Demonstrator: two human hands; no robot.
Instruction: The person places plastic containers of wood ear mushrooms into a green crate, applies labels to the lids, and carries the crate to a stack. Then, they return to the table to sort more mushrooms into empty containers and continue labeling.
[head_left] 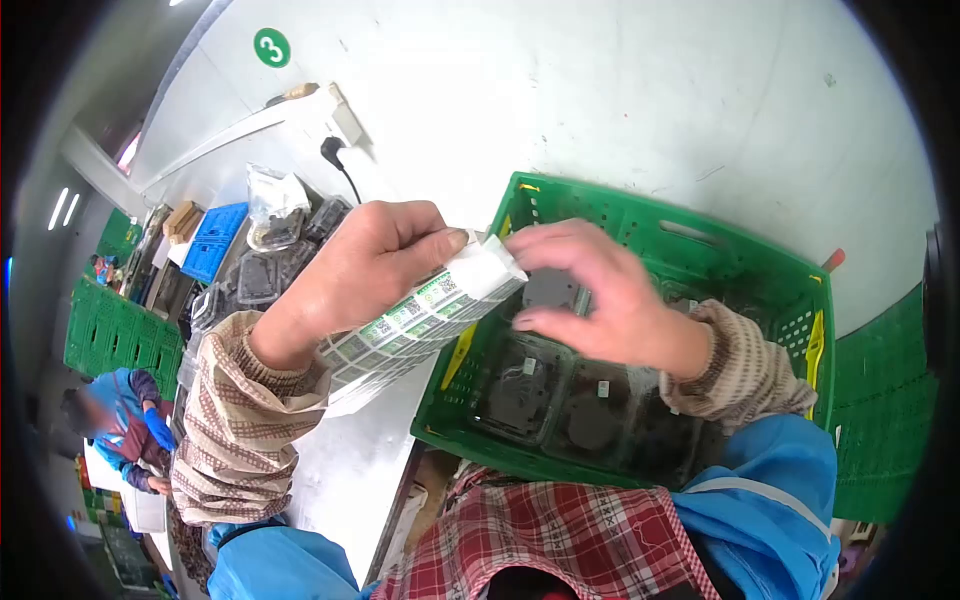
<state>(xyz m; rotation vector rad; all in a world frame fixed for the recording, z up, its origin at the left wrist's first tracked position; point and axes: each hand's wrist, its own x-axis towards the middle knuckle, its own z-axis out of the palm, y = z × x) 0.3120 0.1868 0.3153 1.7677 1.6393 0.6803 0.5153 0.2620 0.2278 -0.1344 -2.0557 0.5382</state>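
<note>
My left hand (365, 265) grips the top edge of a sheet of labels (405, 335) between thumb and curled fingers. The sheet is white with rows of green and black printed labels and hangs at a slant. My right hand (610, 300) is just right of the sheet's upper corner, thumb and fingers apart, slightly blurred. Below it stands a green crate (625, 205) with clear plastic boxes of dark contents, among them a box (520, 395) and another box (590, 420), each with a small white label on its lid.
More clear boxes (265, 275) are piled at the left beside a blue crate (215, 240). A black plug (332, 150) with a cable is at the white wall. A co-worker (125, 410) is at the far left. Green crates (115, 335) stand behind.
</note>
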